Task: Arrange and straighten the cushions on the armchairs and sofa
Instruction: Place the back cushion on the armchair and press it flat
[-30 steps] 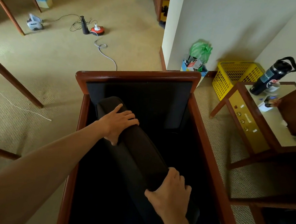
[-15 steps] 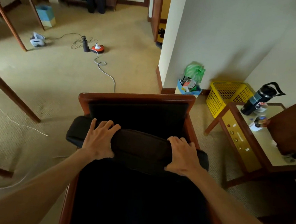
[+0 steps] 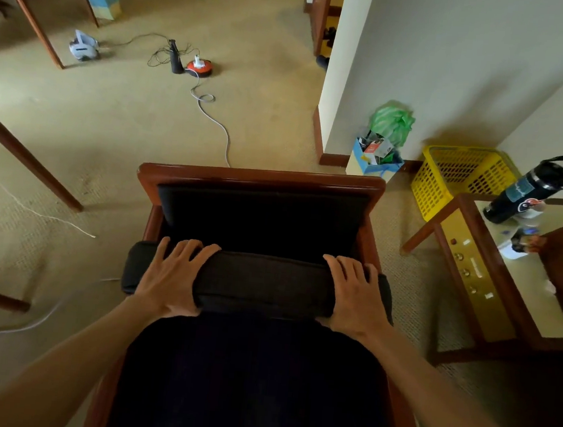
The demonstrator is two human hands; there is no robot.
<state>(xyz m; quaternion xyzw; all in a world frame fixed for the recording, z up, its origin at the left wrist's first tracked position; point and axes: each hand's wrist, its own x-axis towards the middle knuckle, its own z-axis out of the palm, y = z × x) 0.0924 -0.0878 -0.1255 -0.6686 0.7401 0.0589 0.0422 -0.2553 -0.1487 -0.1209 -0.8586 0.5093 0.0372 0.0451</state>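
A dark cushion lies crosswise over the armchair, its ends sticking out past both wooden armrests. My left hand grips its left part, fingers over the far edge. My right hand grips its right part the same way. The chair's dark backrest stands behind the cushion, and the dark seat stretches toward me below it.
A side table with a black bottle stands right of the chair. A yellow basket and a box with a green bag sit by the wall. Cables and a red socket reel lie on the carpet. Table legs stand left.
The cushion has turned from lying lengthwise along the seat to lying crosswise. Both hands moved apart to its two ends and pushed it up toward the backrest.
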